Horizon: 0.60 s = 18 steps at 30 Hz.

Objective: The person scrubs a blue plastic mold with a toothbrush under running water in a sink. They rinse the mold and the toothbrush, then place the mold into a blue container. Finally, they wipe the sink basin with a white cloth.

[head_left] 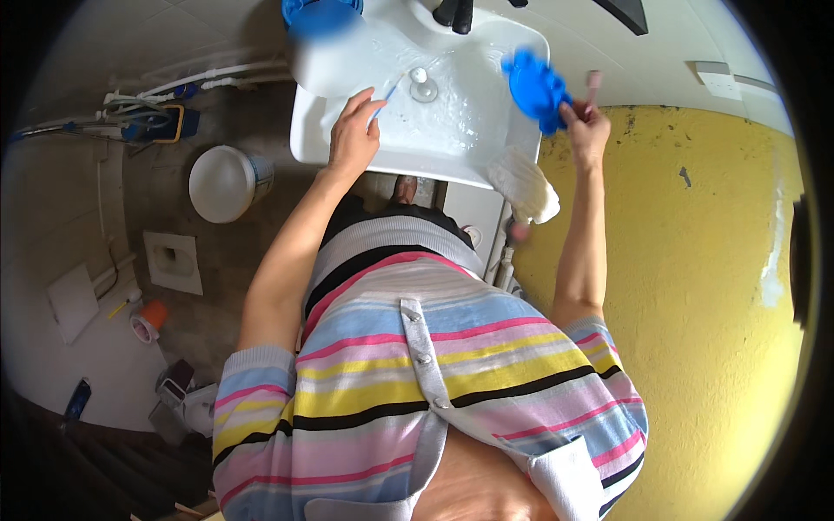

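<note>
Over the left part of the white sink [306, 130], my left hand [353, 137] closes on a slim blue-and-white toothbrush [390, 92], its far end pointing toward the drain [423, 88]. Past the sink's right side, my right hand [587, 137] grips a blue plastic piece with rounded lobes [537, 89]; its exact kind is unclear. A pink stick like a toothbrush [593, 85] stands up from the same hand, partly hidden by the fingers. Water wets the basin's bottom. Blur softens the edges of the blue piece.
A black tap [455, 15] rises behind the sink. A blue tub [320, 16] sits at its far left corner. One white cloth [524, 184] hangs over the front right edge. A white bucket [221, 184] stands on the floor at left; a yellow wall [686, 252] is close on the right.
</note>
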Motion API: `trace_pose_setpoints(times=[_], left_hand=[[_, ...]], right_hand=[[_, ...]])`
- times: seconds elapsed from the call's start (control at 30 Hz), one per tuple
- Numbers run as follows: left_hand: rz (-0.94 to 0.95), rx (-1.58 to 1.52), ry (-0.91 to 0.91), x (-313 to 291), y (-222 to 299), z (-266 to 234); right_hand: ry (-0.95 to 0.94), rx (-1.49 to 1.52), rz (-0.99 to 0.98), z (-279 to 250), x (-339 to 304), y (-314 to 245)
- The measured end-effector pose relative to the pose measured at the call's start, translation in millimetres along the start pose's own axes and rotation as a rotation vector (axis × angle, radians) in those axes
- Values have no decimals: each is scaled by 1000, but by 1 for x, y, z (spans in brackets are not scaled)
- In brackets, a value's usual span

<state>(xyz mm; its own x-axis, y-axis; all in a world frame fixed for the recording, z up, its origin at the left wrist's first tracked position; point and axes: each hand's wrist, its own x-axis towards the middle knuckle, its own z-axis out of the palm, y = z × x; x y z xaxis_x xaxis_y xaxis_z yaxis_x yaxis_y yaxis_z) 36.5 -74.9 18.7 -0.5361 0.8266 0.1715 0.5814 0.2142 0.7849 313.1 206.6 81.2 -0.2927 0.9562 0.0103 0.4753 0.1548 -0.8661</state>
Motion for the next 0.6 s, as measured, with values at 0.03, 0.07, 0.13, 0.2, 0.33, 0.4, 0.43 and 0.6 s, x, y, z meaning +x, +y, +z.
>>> trace_pose_setpoints(times=[0.03, 0.07, 0.13, 0.2, 0.33, 0.4, 0.43, 0.6], left_hand=[[-7, 18, 19, -4, -5, -2], [-5, 30, 53, -2, -8, -3], [-66, -20, 21, -2, -2, -8], [-49, 17, 34, -4, -7, -2], [-87, -20, -7, -3, -1, -6], [-62, -25, -1, 3, -2, -4], [-57, -32, -11, 8, -3, -3], [-143, -255, -18, 15, 0, 7]], right_hand=[[-38, -243, 18, -1, 0, 1], [-62, -488, 18, -7, -1, -6], [13, 73, 5, -5, -20, -21], [-1, -95, 0, -11, -20, -8], [14, 159, 33, -11, -32, -14], [-12, -9, 17, -10, -30, -20], [-23, -205, -11, -10, -28, -27], [-97, 242, 87, -2, -37, -51]])
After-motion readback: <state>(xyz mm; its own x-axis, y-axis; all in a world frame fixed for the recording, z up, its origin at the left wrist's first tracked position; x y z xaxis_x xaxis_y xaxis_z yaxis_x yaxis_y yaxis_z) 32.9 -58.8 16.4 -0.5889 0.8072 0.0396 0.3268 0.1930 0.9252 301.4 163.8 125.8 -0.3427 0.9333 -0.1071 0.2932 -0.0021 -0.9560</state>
